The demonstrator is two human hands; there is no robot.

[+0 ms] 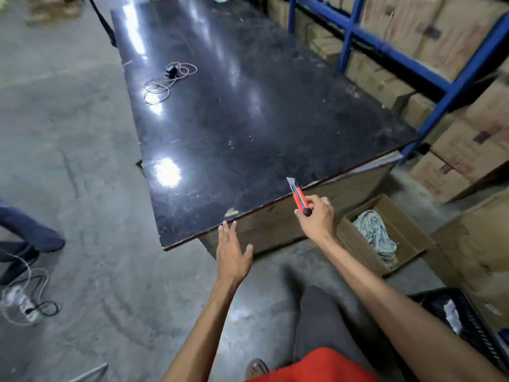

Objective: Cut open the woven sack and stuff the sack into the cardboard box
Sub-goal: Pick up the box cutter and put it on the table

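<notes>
My right hand [318, 216] grips a red utility knife [299, 196] with its blade out, held over the near corner of the black table [248, 119]. Just short of the table's near edge hovers my left hand [232, 252], fingers spread and holding nothing. On the floor to the right of the table sits an open cardboard box [358, 244]. A crumpled pale woven sack [374, 234] lies inside it.
A coiled cord with a black plug [170, 77] lies on the far left of the table. Blue shelving [385, 48] stacked with cardboard boxes lines the right. A black crate [462, 326] stands at lower right. Another person's legs [24, 232] and a floor cable [30, 304] are at left.
</notes>
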